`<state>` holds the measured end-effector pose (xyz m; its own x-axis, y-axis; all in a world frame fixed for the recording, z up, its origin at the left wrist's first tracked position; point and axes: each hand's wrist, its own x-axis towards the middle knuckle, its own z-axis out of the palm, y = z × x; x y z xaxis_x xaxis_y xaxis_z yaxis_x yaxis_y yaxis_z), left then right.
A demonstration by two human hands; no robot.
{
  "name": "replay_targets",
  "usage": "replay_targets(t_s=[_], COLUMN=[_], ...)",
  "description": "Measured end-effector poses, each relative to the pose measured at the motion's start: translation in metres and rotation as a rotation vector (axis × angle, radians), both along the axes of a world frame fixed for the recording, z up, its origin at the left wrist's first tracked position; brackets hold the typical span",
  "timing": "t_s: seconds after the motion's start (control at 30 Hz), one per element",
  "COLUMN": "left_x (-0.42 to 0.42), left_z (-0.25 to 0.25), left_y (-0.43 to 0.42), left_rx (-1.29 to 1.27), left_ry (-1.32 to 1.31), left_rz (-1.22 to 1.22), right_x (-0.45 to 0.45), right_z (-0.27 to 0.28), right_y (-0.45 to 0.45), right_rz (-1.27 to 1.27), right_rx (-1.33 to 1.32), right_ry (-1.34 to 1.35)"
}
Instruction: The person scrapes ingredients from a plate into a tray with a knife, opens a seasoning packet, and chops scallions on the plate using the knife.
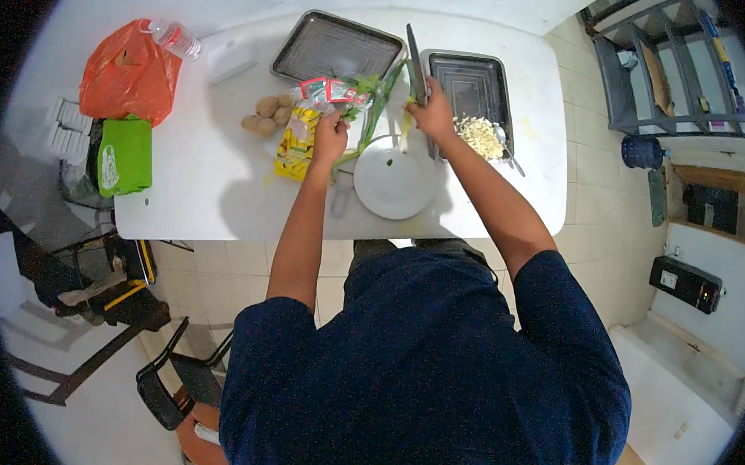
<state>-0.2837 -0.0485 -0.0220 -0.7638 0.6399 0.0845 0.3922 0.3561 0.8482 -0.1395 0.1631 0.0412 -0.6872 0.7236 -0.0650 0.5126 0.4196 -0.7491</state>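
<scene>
My right hand is closed around a knife, its dark blade pointing toward the far side of the table. Spring onions lie between my hands, and a pale stalk rests close by my right fingers. My left hand is closed, beside a yellow packet and a clear bag with red-and-white packets. Green leaves show at its fingertips; what it pinches, if anything, is hidden. Just nearer to me sits a white plate with a small green scrap on it.
Several potatoes lie left of the yellow packet. A dark tray is at the back; another tray at right has chopped pale pieces and a spoon. An orange bag, bottle and green bag are at left.
</scene>
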Motion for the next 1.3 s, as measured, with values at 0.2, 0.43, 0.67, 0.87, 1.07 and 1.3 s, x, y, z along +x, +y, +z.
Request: replay_targets(t_s=[0.2,0.43,0.67,0.87,1.07,1.3], left_x=[0.028,0.085,0.139,0.150,0.152,0.155], left_z=[0.093,0.073,-0.004,-0.023,0.027,-0.019], left_y=[-0.052,-0.077,-0.086,-0.088,-0.055,-0.028], left_rx=[-0.183,-0.133,-0.265,-0.433,-0.238,-0.240], left_ry=[-0.216,-0.351,-0.223,0.066,0.497,0.155], left_rz=[-0.002,-0.173,-0.107,-0.145,-0.201,-0.382], right_x=[0.003,0.073,0.123,0.159,0.216,0.240], right_z=[0.036,0.020,-0.054,-0.002,-0.026,-0.035], right_y=[0.002,-0.051,-0.077,-0.077,-0.085,-0.101], right_rz=[0.004,0.159,0.151,0.113,0.245,0.349], right_rx=[-0.230,-0.568,-0.344,-0.462,-0.240,-0.128], right_ry=[0.128,0.167,0.221,-0.171,-0.182,-0.402])
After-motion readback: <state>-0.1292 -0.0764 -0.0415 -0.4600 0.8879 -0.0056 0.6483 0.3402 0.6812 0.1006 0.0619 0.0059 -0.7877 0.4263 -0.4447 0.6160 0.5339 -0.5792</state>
